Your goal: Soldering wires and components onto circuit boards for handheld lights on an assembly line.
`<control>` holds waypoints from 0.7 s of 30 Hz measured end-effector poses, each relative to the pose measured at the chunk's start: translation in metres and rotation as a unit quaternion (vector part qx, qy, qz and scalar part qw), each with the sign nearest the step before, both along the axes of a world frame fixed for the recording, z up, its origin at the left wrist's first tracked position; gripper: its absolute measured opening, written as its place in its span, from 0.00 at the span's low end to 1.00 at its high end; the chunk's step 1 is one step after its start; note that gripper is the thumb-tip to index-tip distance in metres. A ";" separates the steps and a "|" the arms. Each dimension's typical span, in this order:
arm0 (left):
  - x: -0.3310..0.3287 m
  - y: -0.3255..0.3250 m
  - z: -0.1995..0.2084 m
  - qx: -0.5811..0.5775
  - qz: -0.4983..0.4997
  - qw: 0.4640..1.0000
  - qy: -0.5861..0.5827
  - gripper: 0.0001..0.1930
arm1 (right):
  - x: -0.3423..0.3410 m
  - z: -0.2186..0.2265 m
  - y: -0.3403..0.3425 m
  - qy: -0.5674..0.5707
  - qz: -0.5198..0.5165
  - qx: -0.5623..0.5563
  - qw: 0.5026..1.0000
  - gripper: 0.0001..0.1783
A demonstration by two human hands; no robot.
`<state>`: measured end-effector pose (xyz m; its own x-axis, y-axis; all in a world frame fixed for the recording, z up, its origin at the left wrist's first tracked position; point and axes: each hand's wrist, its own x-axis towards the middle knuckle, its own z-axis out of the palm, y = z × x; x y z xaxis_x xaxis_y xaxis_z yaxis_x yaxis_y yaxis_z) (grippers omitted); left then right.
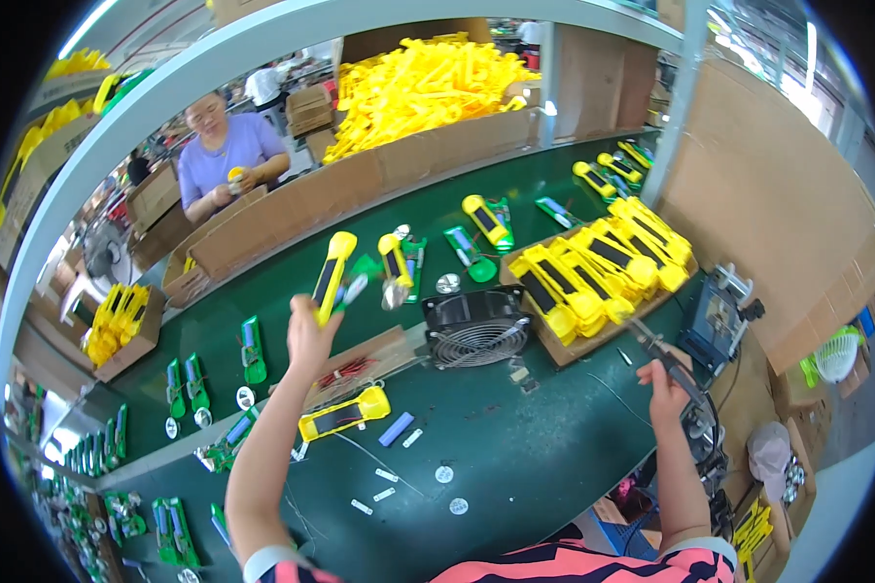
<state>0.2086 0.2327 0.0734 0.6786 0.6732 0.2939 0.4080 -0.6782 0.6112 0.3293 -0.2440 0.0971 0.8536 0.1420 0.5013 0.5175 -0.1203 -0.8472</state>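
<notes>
While both hands grip, left hand (308, 335) one yellow housing (332, 277), right hand (664, 386) one soldering iron (663, 357).

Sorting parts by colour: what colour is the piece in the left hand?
Yellow with a black strip, head view.

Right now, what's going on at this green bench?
A person at a green bench holds up a yellow flashlight body in the left hand, while the right hand grips a soldering iron near a small black fan. Another yellow body lies on the bench. Finished yellow units fill a cardboard tray; a co-worker in purple works across the line.
</notes>
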 end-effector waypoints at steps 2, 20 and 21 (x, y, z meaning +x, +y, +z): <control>0.023 0.038 -0.034 -0.021 0.088 0.995 0.030 0.25 | 0.025 0.007 0.017 -0.089 -0.037 -0.108 0.989 0.13; -0.308 0.079 0.036 0.050 0.014 0.794 0.606 0.30 | 0.090 -0.019 0.058 -0.056 0.052 -0.284 0.956 0.33; -0.322 0.071 0.017 -0.001 0.037 0.841 0.540 0.32 | 0.091 -0.018 0.059 -0.069 0.052 -0.280 0.956 0.33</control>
<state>-0.1131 0.3041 0.0904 0.5056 0.7254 -0.4672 0.7671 -0.6257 -0.1413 0.4207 -0.1847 0.0788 0.7515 0.5025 0.4275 0.6534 -0.4769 -0.5880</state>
